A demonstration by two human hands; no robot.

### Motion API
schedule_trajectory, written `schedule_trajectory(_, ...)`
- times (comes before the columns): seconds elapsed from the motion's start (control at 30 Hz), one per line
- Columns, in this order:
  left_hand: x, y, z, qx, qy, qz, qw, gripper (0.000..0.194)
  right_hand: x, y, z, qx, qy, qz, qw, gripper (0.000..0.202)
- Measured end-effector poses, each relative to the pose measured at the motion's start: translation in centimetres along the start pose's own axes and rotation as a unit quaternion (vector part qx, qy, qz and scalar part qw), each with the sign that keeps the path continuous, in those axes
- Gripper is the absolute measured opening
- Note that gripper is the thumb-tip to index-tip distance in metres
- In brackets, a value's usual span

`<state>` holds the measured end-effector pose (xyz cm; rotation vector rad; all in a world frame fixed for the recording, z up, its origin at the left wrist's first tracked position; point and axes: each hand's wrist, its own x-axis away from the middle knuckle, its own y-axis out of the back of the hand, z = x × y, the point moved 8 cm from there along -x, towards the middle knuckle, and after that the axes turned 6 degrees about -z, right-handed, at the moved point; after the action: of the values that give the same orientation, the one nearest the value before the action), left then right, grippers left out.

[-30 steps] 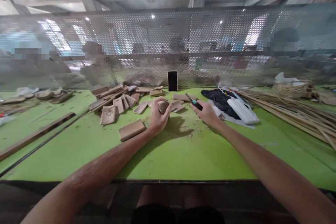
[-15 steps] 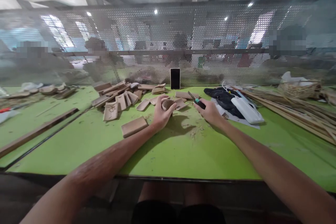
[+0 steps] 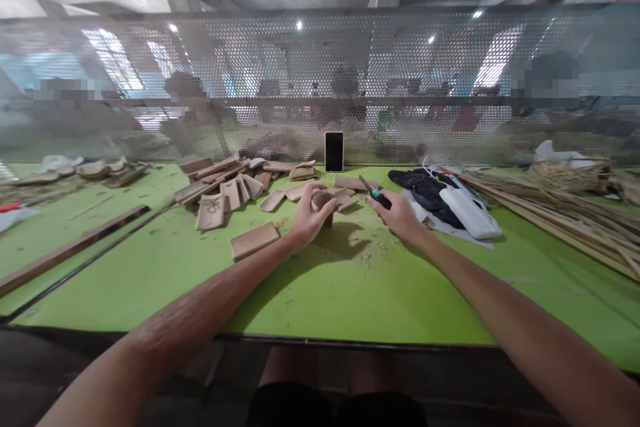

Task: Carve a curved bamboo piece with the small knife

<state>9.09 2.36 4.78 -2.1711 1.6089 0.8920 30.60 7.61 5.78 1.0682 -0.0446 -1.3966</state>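
Observation:
My left hand (image 3: 306, 219) is closed around a small brown wooden piece (image 3: 323, 199), its thumb along the near side; the fingers cover much of the piece. To its right, my right hand (image 3: 399, 215) grips a utility knife (image 3: 381, 197) with a dark and teal handle. The knife's blade points up and to the left, apart from the wooden piece. Pale shavings (image 3: 370, 250) lie on the green table (image 3: 350, 300) between and below my hands. A flat wooden block (image 3: 255, 241) rests left of my left wrist.
Curved wooden pieces (image 3: 233, 193) are heaped at the back left. A phone (image 3: 334, 151) stands upright by the perforated metal screen (image 3: 300, 67). On the right lie black cloth (image 3: 425, 190), a white device (image 3: 470, 212) and long bamboo strips (image 3: 560, 213). A wooden bar (image 3: 75, 250) lies left.
The wooden piece in my left hand has turned slightly, and the hand has shifted a little. My right hand stays nearly where it was with the knife.

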Motion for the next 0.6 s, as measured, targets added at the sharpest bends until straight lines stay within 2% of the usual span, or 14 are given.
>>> schedule_trajectory(0.13,-0.29,0.48,0.76,-0.06,0.017,-0.029,0.998,0.02,0.11,0.25,-0.23,-0.019,-0.025,-0.017,0.999,0.034)
schedule_trajectory(0.27,-0.36,0.84,1.12,-0.1,0.04,-0.06,0.992,0.029,0.13,0.16,-0.07,-0.024,-0.029,-0.012,0.999,0.034)
schedule_trajectory(0.6,-0.93,0.83,0.64,-0.121,-0.008,-0.062,0.991,0.021,0.18,-0.02,-0.18,-0.038,-0.044,-0.019,0.998,0.031)
